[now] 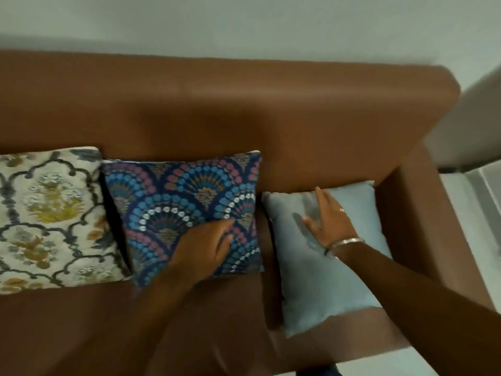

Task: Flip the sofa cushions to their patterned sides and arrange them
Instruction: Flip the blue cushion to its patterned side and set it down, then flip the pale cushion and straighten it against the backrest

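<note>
Three cushions lie on the brown sofa [244, 109]. At the left is a cream cushion [51, 218] with a dark lattice and yellow floral pattern facing up. In the middle a dark blue cushion [173, 202] shows a fan pattern of blue, pink and white dots. At the right a plain pale blue cushion [336, 270] lies with no pattern showing. My left hand [206, 245] rests flat on the lower right part of the blue patterned cushion. My right hand [329, 218], with a ring and a bangle, lies flat with fingers spread on the upper part of the plain cushion.
The sofa's right armrest [423, 213] stands close beside the plain cushion. The backrest runs along the wall behind. A pale tiled floor [482, 202] shows to the right. Bare seat [67, 332] lies in front of the cushions.
</note>
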Action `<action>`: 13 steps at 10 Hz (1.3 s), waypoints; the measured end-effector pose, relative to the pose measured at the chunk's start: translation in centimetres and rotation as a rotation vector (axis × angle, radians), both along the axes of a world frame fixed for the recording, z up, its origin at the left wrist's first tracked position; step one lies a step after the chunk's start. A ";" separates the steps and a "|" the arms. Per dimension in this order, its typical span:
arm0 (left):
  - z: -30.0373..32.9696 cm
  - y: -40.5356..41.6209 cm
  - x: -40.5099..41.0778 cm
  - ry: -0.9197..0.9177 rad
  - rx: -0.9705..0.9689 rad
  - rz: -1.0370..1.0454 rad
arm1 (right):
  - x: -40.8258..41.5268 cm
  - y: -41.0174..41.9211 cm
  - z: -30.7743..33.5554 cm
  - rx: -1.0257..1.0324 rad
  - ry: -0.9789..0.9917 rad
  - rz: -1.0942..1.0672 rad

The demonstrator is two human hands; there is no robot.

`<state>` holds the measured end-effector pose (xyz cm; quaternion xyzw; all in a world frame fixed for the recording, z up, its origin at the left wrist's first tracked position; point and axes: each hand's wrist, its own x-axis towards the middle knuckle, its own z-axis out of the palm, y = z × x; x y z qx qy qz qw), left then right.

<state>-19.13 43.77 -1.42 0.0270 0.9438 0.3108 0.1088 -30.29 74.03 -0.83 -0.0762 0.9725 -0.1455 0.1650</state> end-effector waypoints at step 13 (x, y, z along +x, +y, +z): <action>-6.5 23.7 -5.5 0.373 -0.318 0.248 | -2.4 19.2 -4.7 -0.188 0.607 0.538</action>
